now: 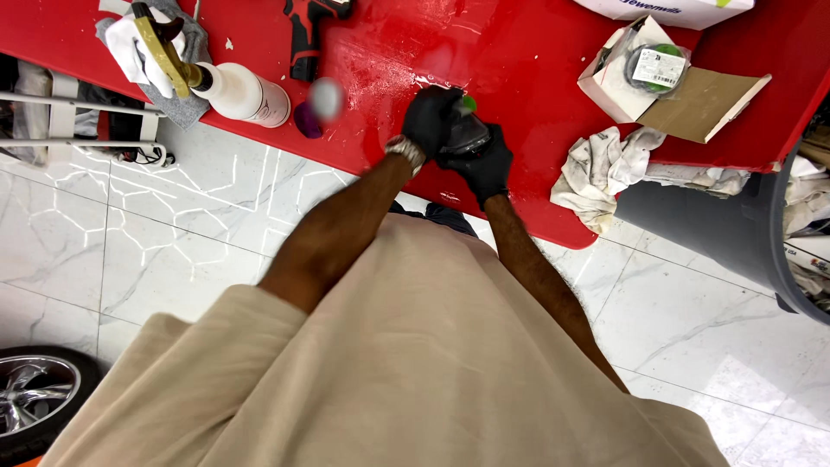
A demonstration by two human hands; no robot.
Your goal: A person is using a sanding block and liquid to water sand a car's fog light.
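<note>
Both my hands wear black gloves and grip a small dark power tool (468,131) with a green part, pressed onto a glossy red panel (519,60). My left hand (430,117) holds the tool's top from the left; a watch sits on that wrist. My right hand (484,166) wraps it from the near side. The panel looks wet around the tool. The tool's underside is hidden by my hands.
A white spray bottle (246,93) with a brass-coloured trigger lies at the left by a grey cloth and white glove (138,47). A red cordless tool (304,35), an open cardboard box (657,78), a crumpled rag (605,169), a grey bin (743,233) and a wheel (35,393) surround me.
</note>
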